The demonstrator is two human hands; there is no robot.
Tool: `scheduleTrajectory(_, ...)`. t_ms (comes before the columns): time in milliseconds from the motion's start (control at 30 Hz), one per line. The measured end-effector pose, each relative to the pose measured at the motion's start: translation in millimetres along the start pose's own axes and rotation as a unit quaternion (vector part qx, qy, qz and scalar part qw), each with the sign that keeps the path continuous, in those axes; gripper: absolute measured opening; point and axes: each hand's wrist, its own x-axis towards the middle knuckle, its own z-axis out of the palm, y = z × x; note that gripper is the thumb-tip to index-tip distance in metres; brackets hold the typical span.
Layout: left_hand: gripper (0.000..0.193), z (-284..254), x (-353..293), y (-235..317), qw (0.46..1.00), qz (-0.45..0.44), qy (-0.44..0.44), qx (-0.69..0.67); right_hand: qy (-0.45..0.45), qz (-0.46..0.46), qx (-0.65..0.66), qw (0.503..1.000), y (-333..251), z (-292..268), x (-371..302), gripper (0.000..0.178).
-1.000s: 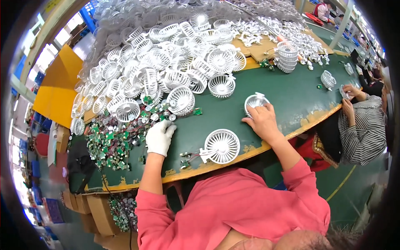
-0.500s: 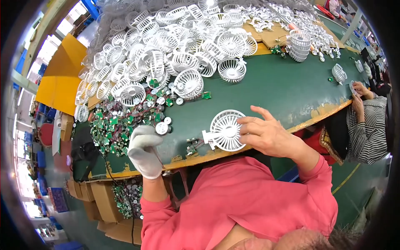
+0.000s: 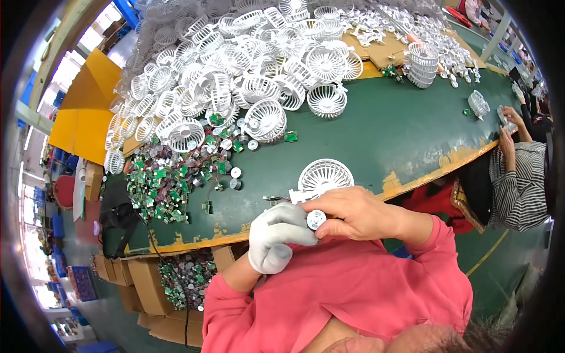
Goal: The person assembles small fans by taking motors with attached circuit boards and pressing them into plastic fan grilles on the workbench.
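Note:
My gloved left hand (image 3: 275, 236) and bare right hand (image 3: 356, 216) meet just off the table's front edge. Between them is a small round motor (image 3: 316, 219) with a white face turned up. My right thumb and forefinger pinch it from the right, while the curled glove fingers close on its left side, hiding its body. Just beyond my hands, a white fan cage (image 3: 325, 174) lies on the green table, its front part covered by my right hand. Beside its neck, a small circuit board (image 3: 272, 199) shows partly behind the glove.
A heap of white fan cages (image 3: 235, 65) fills the table's far left. In front of it lie motors with green circuit boards (image 3: 162, 179). Stacked cages (image 3: 422, 65) stand farther right. A co-worker in a striped sleeve (image 3: 518, 182) sits at right. An open carton (image 3: 150, 285) stands below.
My left hand has moved right from the motor pile, bringing a motor. My right hand has come off the fan cage and toward me, closing on that motor.

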Motion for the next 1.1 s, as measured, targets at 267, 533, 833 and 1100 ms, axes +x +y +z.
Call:
scheduleTrajectory(267, 0.046, 6.0, 4.2, 5.1, 0.999, -0.022, 0.003, -0.039, 0.015, 0.131, 0.248, 0.96, -3.2, -2.9, -2.6, 0.026)
scheduleTrajectory(533, 0.03, 4.0, 15.3, 10.7, 0.971, -0.159, 0.015, 0.177, 0.1, 0.031, -0.218, 0.97, -1.0, -13.0, 6.3, 0.024)
scheduleTrajectory(833, 0.043, 0.2, 9.5, -8.1, 0.886, -0.221, -0.128, 0.387, -0.066, 0.016, -0.422, 0.904, 14.6, -8.6, 11.9, 0.025)
scheduleTrajectory(1100, 0.033, -3.8, 1.5, -10.7, 0.88, -0.13, -0.126, 0.439, -0.119, -0.002, -0.326, 0.938, 22.6, -16.6, 19.7, 0.021)
